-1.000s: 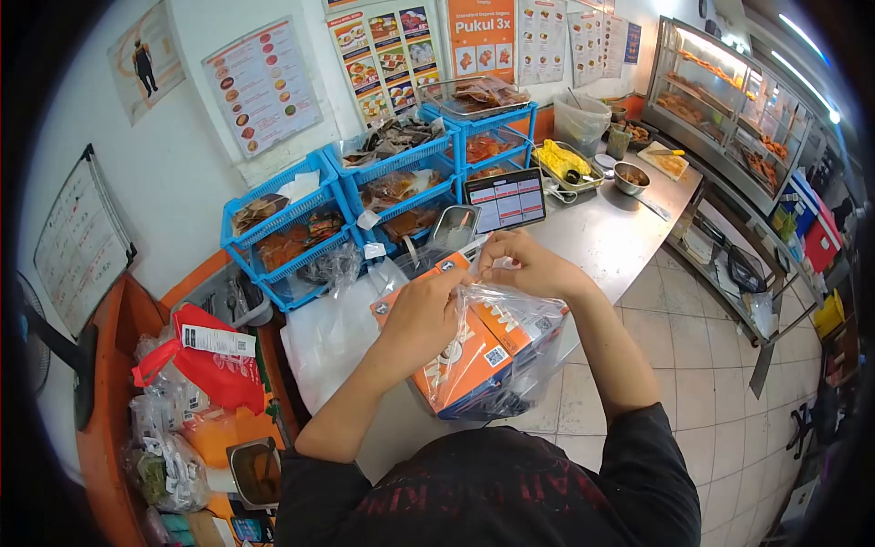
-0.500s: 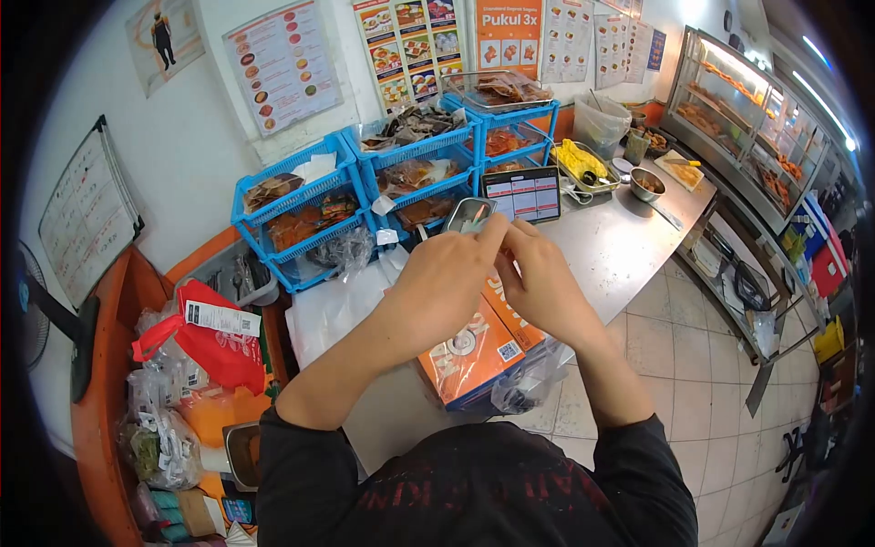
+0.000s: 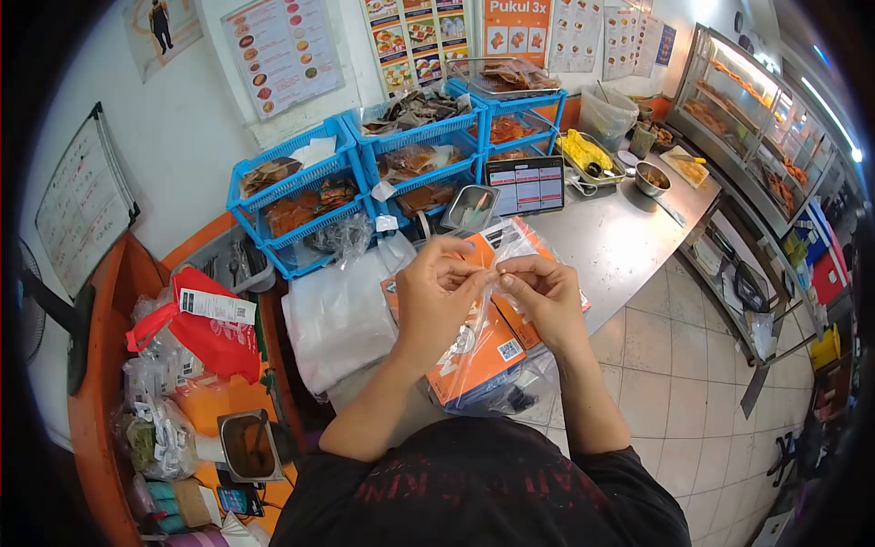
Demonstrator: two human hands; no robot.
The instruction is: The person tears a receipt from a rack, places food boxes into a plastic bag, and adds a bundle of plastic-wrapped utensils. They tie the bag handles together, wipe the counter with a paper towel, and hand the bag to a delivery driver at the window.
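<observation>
Nearer your body than half a second ago, your left hand (image 3: 430,296) and right hand (image 3: 551,296) meet above orange, printed cardboard packaging (image 3: 474,360) on the shiny metal table (image 3: 629,223). Both thumbs and forefingers pinch the clear, thin plastic bag (image 3: 533,390) around it, apparently keeping the gathered film taut and centred overhead.

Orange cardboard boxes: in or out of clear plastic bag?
In: clear plastic bag shows around orange cardboard boxes; left hand and right hand pinch plastic above.
</observation>
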